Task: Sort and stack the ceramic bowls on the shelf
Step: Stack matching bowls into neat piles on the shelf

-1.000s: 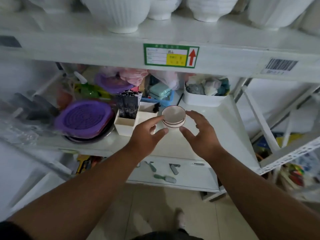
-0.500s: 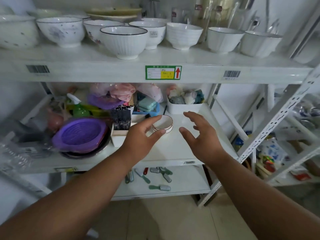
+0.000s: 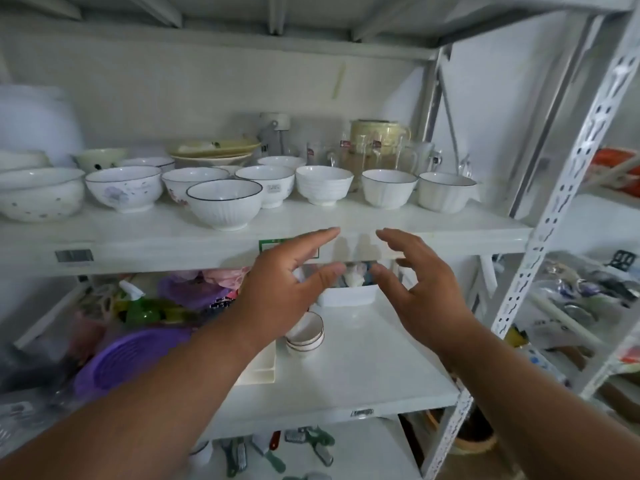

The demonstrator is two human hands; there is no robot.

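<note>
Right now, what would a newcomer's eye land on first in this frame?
Two bare hands, left and right, raised open and empty at centre, fingers spread before the upper shelf's edge. Above them a row of white bowls lines that shelf. Below, a small stack of gold-rimmed dishes sits on the lower shelf, with a purple basket to its left.

Both hands hover empty with fingers spread before the front edge of the upper shelf [image 3: 433,233], the left hand [image 3: 284,292] just beside the right hand [image 3: 426,289]. White bowls [image 3: 224,202] stand in rows on that shelf. Small stacked dishes [image 3: 306,336] sit on the lower shelf [image 3: 363,372], beside a purple basket [image 3: 128,355].
</note>
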